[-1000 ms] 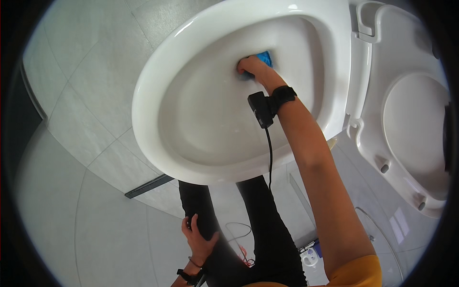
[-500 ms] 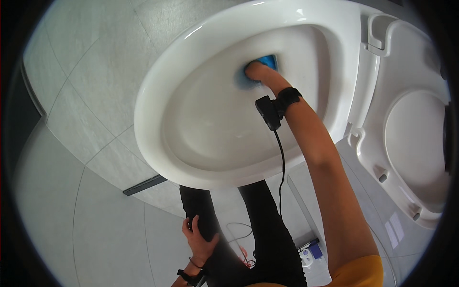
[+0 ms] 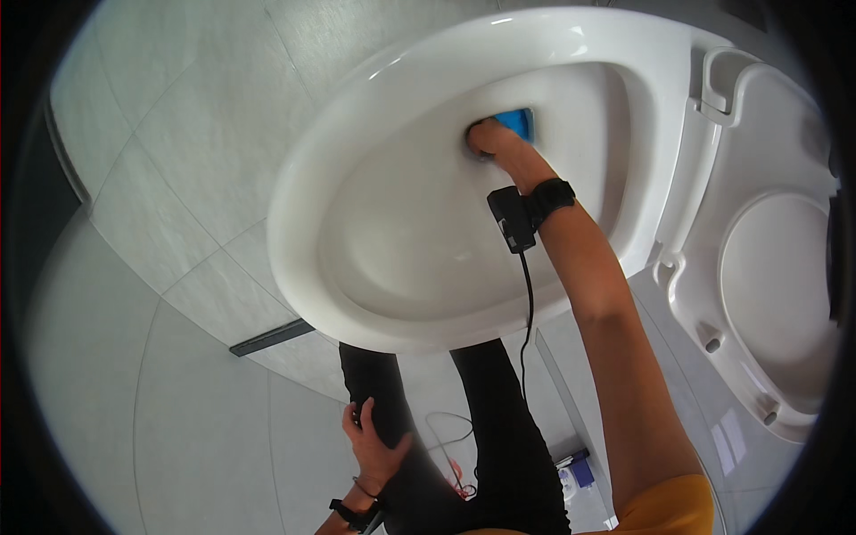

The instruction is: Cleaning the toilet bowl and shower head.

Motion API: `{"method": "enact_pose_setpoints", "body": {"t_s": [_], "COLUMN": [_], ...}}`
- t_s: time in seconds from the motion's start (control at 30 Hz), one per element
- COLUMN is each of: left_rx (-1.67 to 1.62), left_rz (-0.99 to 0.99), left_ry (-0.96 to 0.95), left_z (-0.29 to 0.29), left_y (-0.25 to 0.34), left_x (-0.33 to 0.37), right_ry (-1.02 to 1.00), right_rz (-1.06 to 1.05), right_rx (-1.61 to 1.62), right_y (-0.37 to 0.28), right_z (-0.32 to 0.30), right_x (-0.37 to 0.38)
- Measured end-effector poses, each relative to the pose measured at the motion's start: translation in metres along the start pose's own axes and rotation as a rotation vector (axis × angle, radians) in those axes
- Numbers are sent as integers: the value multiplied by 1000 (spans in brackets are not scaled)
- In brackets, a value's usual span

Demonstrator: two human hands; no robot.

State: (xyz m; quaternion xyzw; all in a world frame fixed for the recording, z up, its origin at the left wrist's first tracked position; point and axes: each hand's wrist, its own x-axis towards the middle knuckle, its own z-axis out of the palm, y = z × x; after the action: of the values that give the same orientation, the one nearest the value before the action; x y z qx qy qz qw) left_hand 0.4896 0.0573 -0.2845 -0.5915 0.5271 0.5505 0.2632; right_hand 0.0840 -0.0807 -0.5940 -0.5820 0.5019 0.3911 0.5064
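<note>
A white toilet bowl fills the middle of the head view. My right hand reaches down into its drain opening, where a patch of bright blue water shows beside the wrist. Its fingers are out of sight there, so whether they grip anything is hidden. Around my right wrist sits a black strap with a small black box and a cable hanging from it. My left hand rests on my left thigh with fingers spread and nothing held.
To the right, the raised white toilet seat and lid lean back from the bowl. Light grey tiles surround it, with a dark floor strip at lower left. A thin cable and a purple-and-white item lie by my legs.
The bluish smear left of my right hand on the bowl has gone. The view has shifted slightly, moving the bowl right and down. My left hand stays on my thigh.
</note>
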Motion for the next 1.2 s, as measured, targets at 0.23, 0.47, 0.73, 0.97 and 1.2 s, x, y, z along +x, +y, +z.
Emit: {"method": "enact_pose_setpoints", "body": {"t_s": [0.23, 0.47, 0.73, 0.97, 1.2], "left_rx": [22, 3, 12, 21, 30], "left_rz": [19, 19, 38, 53, 49], "left_ry": [-1, -6, 3, 20, 19], "left_z": [0, -1, 2, 0, 1], "left_y": [-3, -5, -8, -8, -7], "left_x": [1, 0, -1, -3, -1], "right_ry": [245, 209, 127, 236, 274], "right_rz": [242, -4, 70, 263, 107], "right_rx": [184, 142, 141, 1358, 1229], "right_y": [6, 20, -16, -4, 7], "right_z": [42, 31, 24, 17, 20], "right_x": [17, -11, -68, -45, -5]}}
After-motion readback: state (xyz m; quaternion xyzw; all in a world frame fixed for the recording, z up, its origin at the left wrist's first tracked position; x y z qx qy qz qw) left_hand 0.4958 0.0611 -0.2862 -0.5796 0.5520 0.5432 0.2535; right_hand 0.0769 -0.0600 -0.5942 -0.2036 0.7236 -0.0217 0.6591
